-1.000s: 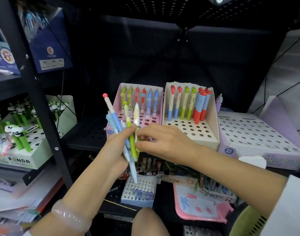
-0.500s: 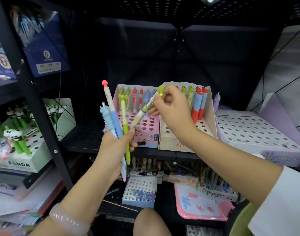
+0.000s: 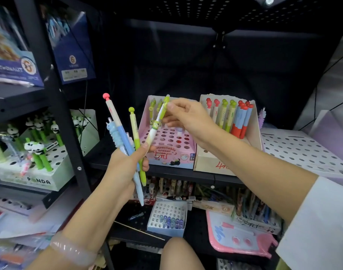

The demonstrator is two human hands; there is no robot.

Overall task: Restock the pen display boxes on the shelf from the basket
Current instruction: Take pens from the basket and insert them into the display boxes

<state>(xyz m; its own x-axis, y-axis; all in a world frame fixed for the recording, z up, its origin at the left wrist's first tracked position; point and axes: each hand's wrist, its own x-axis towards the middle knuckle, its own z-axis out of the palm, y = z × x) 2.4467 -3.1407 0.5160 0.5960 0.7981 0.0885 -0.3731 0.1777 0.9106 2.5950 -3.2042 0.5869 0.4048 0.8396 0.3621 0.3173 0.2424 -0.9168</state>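
My left hand (image 3: 125,164) grips a bunch of pens (image 3: 124,139) in front of the shelf: one with a pink ball top, a blue one, a yellow-green one. My right hand (image 3: 188,121) pinches a white and green pen (image 3: 157,121) by its upper end, holding it tilted over the pink display box (image 3: 172,154). That box has a grid of holes and a few green pens at its back. Beside it on the right stands a cream display box (image 3: 209,162) with red, green and blue pens in its back rows. The basket is out of sight.
A white perforated box (image 3: 303,151) sits at the right of the shelf. A panda pen box (image 3: 36,176) stands on the left shelf behind a black upright post (image 3: 65,121). Below the shelf lie a small blue box (image 3: 166,219), a pink board (image 3: 242,240) and more stationery.
My right hand pulled one white and green pen out of the bunch and lifted it up toward the pink box. My left hand rose slightly with the remaining pens.
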